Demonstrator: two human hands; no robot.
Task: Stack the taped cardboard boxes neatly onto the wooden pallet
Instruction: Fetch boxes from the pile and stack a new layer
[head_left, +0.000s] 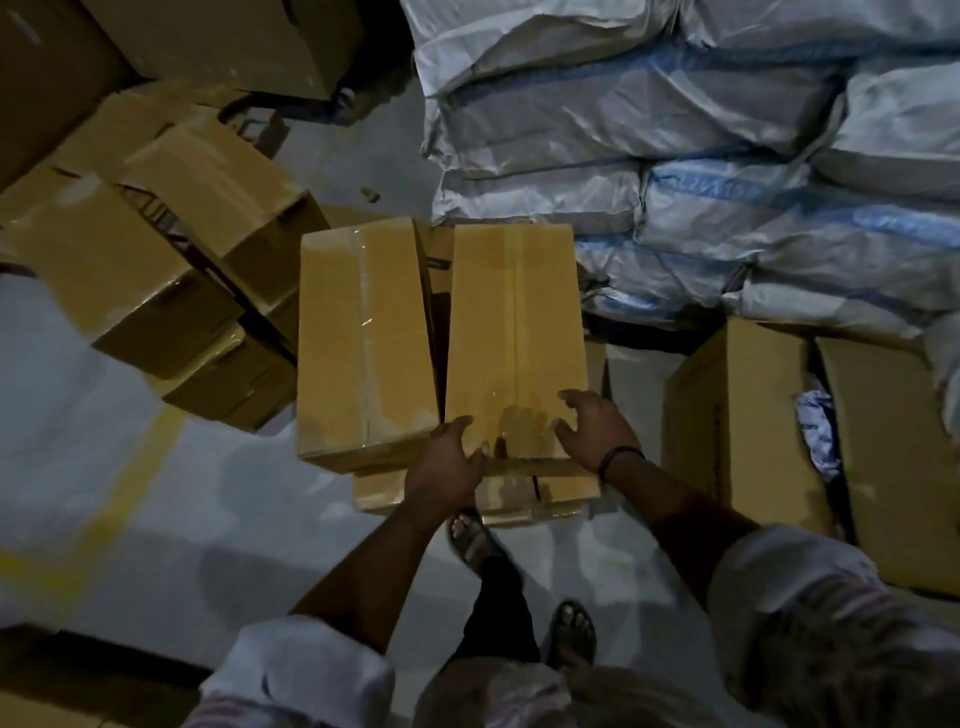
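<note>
Stacking so far: two taped boxes lie side by side on the top layer, the left box (363, 338) and the right box (514, 332), over lower boxes (374, 491).
Hands: left hand (447, 460) and right hand (597, 431) are at the right box's near end, fingers spread wide, gripping nothing; whether they touch it is unclear.
Pallet: not visible — probably hidden under the stack.
Gap: a narrow wedge parts the top two, so squaring up looks unfinished.
Left to do: loose boxes (171, 249) lie tumbled on the floor at left — likely yet to be stacked.
Behind: piled sacks (675, 130).
</note>
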